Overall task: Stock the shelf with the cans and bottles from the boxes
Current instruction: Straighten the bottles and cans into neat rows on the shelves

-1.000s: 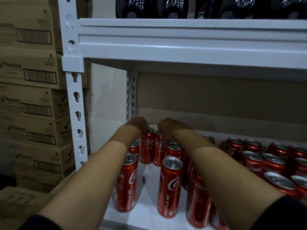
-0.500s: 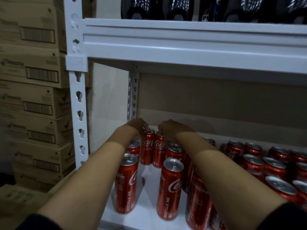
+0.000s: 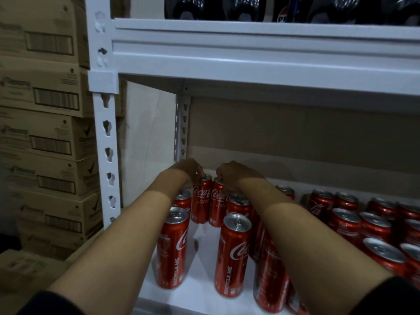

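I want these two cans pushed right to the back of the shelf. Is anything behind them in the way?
Nothing visible. The left hand and right hand grip the tops of two cans, and the shelf behind them looks bare up to the back panel, though the hands hide part of it.

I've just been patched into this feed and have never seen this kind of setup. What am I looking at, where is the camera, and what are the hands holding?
There is no machine: a person wears a camera on the head, looking forward and down at bare arms. The left hand grips the top of one red cola can, and the right hand grips the can beside it, both at the back of a white shelf. More red cans stand around. Dark bottles sit on the shelf above; cardboard boxes are stacked left.
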